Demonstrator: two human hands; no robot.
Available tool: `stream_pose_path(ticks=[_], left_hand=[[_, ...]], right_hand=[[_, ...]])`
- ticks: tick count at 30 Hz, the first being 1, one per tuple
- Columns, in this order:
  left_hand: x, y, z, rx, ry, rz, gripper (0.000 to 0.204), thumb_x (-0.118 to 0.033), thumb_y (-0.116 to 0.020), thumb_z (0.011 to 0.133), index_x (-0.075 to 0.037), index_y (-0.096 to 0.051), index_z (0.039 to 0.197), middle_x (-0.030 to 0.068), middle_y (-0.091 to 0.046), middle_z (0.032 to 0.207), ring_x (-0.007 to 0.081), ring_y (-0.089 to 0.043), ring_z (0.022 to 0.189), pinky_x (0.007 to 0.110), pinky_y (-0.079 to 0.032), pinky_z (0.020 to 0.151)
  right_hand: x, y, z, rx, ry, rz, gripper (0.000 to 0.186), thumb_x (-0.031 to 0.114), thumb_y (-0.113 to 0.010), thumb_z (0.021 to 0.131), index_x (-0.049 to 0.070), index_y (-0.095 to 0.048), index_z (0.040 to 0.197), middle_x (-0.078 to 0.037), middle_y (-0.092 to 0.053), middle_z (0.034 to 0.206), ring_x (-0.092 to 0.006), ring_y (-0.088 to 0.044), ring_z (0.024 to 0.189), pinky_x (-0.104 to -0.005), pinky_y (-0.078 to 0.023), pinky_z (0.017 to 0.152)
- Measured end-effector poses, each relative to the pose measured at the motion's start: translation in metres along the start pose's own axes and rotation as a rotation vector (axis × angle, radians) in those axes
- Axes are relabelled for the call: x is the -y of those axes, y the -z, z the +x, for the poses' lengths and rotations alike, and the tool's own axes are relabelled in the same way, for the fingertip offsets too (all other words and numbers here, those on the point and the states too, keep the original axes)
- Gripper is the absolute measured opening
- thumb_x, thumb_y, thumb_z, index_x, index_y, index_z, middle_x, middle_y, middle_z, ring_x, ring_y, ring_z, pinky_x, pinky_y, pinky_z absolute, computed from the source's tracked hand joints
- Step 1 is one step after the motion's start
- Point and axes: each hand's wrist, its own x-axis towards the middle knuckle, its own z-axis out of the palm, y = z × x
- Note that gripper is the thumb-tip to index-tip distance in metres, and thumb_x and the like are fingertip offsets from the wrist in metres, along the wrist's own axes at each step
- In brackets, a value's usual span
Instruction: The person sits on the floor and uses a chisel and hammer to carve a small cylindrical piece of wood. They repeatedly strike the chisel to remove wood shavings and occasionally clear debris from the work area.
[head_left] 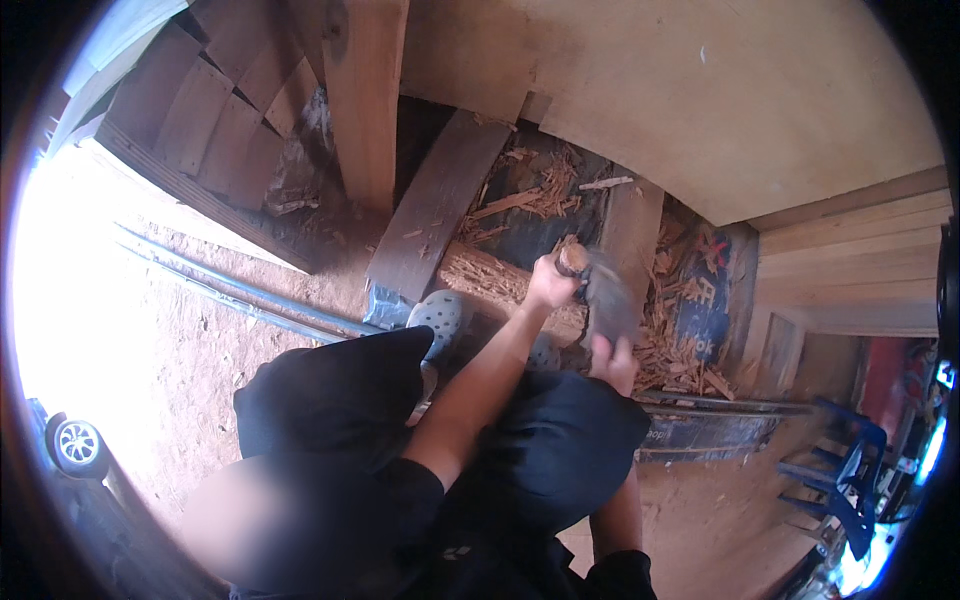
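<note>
My left hand point(548, 287) is wrapped round a thick wooden handle point(573, 257), whose round, pale end faces up. What tool this handle belongs to is hidden below the fist. Close by on the right, my right hand point(615, 365) grips a grey-brown mallet-like tool point(612, 305) that is smeared by motion; its head is beside the handle's end. Beneath both hands lies a wooden beam point(485, 278) with a rough, gouged surface. Splintered wood chips point(545, 195) are scattered beyond it, and more chips point(672, 352) lie to the right.
My grey clog point(440, 315) rests against the beam. A dark plank point(440, 200) and an upright wooden post point(365, 110) stand at the far left. Large board panels point(740, 90) fill the far right. Metal rails point(230, 295) run along the floor. A blue chair point(850, 465) sits at the right.
</note>
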Motion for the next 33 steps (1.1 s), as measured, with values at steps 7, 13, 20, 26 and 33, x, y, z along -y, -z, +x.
stream_pose_path(ticks=[7, 13, 20, 26, 33], left_hand=[[-0.005, 0.0, -0.005, 0.001, 0.052, 0.103, 0.021, -0.008, -0.061, 0.068, -0.001, -0.062, 0.088, 0.0161, -0.064, 0.083, 0.0305, -0.059, 0.081, 0.036, -0.049, 0.072], [-0.002, -0.002, -0.003, -0.05, 0.066, 0.144, 0.021, -0.004, -0.059, 0.064, 0.003, -0.059, 0.084, 0.0117, -0.062, 0.073, 0.0155, -0.057, 0.07, 0.032, -0.048, 0.068], [-0.004, -0.002, -0.005, -0.048, 0.086, 0.152, 0.025, -0.004, -0.061, 0.063, 0.003, -0.06, 0.086, 0.0128, -0.064, 0.077, 0.0181, -0.06, 0.071, 0.032, -0.048, 0.07], [-0.01, -0.001, -0.007, -0.026, -0.058, 0.039, 0.025, -0.014, -0.064, 0.07, -0.003, -0.063, 0.093, 0.0186, -0.065, 0.083, 0.0313, -0.065, 0.085, 0.036, -0.049, 0.075], [-0.001, 0.003, -0.009, 0.008, 0.036, 0.012, 0.023, -0.008, -0.068, 0.068, -0.002, -0.063, 0.09, 0.008, -0.064, 0.083, 0.0164, -0.058, 0.079, 0.03, -0.048, 0.073]], right_hand=[[0.033, 0.026, 0.019, 0.056, -0.482, 0.553, 0.034, 0.031, -0.051, 0.093, -0.002, -0.056, 0.084, -0.008, -0.056, 0.062, -0.0192, -0.054, 0.054, -0.0305, -0.042, 0.052], [0.061, 0.084, 0.015, -0.114, -0.254, 0.757, 0.053, 0.052, -0.035, 0.095, 0.003, -0.049, 0.083, -0.002, -0.043, 0.054, -0.0104, -0.039, 0.04, -0.0237, -0.029, 0.036], [0.047, 0.074, 0.007, -0.041, 0.014, 0.605, 0.055, 0.056, -0.035, 0.092, 0.006, -0.05, 0.077, -0.009, -0.046, 0.057, -0.022, -0.048, 0.051, -0.0333, -0.038, 0.047], [0.027, 0.02, 0.012, 0.256, -0.335, 0.004, 0.049, 0.044, -0.047, 0.09, -0.002, -0.058, 0.103, -0.029, -0.061, 0.084, -0.0459, -0.059, 0.082, -0.047, -0.045, 0.075], [0.019, 0.01, -0.035, 0.076, -0.446, 0.104, 0.056, 0.048, -0.046, 0.09, -0.006, -0.058, 0.104, -0.031, -0.061, 0.087, -0.048, -0.058, 0.088, -0.0486, -0.045, 0.077]])
